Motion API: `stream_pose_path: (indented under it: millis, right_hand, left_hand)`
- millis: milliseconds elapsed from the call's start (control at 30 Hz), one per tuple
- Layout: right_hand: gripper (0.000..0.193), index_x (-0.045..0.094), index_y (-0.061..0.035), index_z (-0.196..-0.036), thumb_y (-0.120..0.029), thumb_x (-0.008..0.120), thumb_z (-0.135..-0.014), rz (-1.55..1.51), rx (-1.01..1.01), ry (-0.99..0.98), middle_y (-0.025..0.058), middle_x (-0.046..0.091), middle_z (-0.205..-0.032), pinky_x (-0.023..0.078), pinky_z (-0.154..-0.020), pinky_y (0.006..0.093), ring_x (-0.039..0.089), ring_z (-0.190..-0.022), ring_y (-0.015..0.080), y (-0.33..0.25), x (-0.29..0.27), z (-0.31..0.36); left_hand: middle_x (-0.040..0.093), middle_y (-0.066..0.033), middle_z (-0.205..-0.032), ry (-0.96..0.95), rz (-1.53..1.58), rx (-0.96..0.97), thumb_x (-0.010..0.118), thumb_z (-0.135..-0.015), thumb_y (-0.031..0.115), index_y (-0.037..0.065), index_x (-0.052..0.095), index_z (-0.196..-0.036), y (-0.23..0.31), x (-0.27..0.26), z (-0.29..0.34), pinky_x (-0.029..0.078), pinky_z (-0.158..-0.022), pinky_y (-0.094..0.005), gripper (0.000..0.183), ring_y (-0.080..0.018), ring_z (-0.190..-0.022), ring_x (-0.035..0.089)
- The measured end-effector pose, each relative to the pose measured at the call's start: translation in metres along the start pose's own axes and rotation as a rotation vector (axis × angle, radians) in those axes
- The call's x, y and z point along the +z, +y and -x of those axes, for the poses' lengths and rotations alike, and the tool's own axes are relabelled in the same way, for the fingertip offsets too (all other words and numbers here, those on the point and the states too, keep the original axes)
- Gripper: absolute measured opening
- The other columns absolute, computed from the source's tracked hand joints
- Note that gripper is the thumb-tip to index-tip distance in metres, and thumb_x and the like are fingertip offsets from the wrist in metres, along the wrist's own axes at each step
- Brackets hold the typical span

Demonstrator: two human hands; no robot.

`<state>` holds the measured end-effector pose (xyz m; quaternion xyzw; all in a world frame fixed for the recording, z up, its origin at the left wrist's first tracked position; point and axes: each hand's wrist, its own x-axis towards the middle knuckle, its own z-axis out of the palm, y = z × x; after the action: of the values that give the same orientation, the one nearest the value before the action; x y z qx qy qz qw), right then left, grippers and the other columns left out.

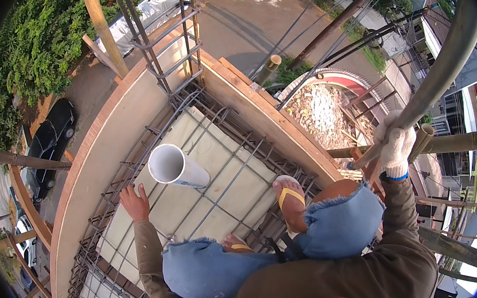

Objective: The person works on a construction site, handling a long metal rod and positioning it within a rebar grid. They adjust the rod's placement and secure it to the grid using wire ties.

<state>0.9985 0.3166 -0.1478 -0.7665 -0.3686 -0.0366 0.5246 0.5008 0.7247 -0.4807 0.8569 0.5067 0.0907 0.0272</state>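
Note:
My left hand [135,203], bare, lies on the steel rebar mesh [227,179] with its fingers apart. Just right of it a white plastic pipe [185,169] stands up through the mesh, its round mouth open. My right hand [395,147], in a white knitted glove, is wrapped around a long grey pole [434,79]. That pole slants from the upper right down to its lower end near my right knee. Pale sheeting or panels [214,137] lie under the mesh. I squat on the bars in yellow-strapped flip-flops [290,196].
Wooden formwork boards [275,113] border the mesh and meet at a corner, where a column of upright rebar [161,46] rises. Bamboo poles [459,142] stand outside. Far below are a black car [52,142], a road [219,17] and a round rubble-filled enclosure [327,110].

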Motion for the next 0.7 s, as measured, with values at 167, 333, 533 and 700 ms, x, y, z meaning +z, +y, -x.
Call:
stream_pose_path:
  millis: [167, 333, 533, 700]
  right_hand:
    - [0.064, 0.057, -0.0005, -0.106, -0.064, 0.057, -0.096, -0.075, 0.03, 0.042, 0.0044, 0.056, -0.065, 0.04, -0.047, 0.0262, 0.052, -0.053, 0.0118, 0.001, -0.002, 0.0]
    - [0.067, 0.055, 0.0011, -0.112, -0.063, 0.063, -0.094, -0.211, 0.057, -0.029, 0.0073, 0.055, -0.07, 0.046, -0.052, 0.0304, 0.054, -0.058, 0.0166, 0.005, 0.0, 0.002]
    - [0.067, 0.053, -0.0023, -0.112, -0.064, 0.068, -0.09, -0.288, 0.097, -0.064, 0.007, 0.052, -0.072, 0.045, -0.055, 0.0324, 0.052, -0.061, 0.0187, 0.016, -0.006, 0.004]
    - [0.064, 0.054, -0.0004, -0.112, -0.06, 0.067, -0.092, -0.307, 0.077, -0.051, 0.0081, 0.053, -0.071, 0.045, -0.052, 0.0307, 0.052, -0.06, 0.0174, 0.027, -0.005, 0.01]
  left_hand:
    - [0.064, -0.0146, -0.114, -0.027, 0.103, 0.08, 0.062, -0.099, 0.04, 0.005, 0.063, -0.115, -0.008, 0.002, 0.051, 0.044, -0.089, -0.049, 0.038, -0.0331, -0.108, 0.059]
    - [0.068, -0.0139, -0.091, -0.225, 0.144, -0.137, 0.057, -0.1, 0.045, 0.006, 0.065, -0.099, -0.032, 0.009, 0.088, 0.047, -0.08, -0.0503, 0.04, -0.0342, -0.09, 0.065]
    - [0.068, -0.0195, -0.08, -0.286, 0.081, -0.184, 0.051, -0.102, 0.049, 0.004, 0.062, -0.083, -0.049, 0.007, 0.104, 0.05, -0.07, -0.054, 0.05, -0.0426, -0.077, 0.066]
    - [0.07, -0.0233, -0.084, -0.415, 0.109, -0.231, 0.049, -0.103, 0.052, 0.004, 0.066, -0.086, -0.044, 0.004, 0.098, 0.052, -0.074, -0.0548, 0.054, -0.0456, -0.083, 0.067]
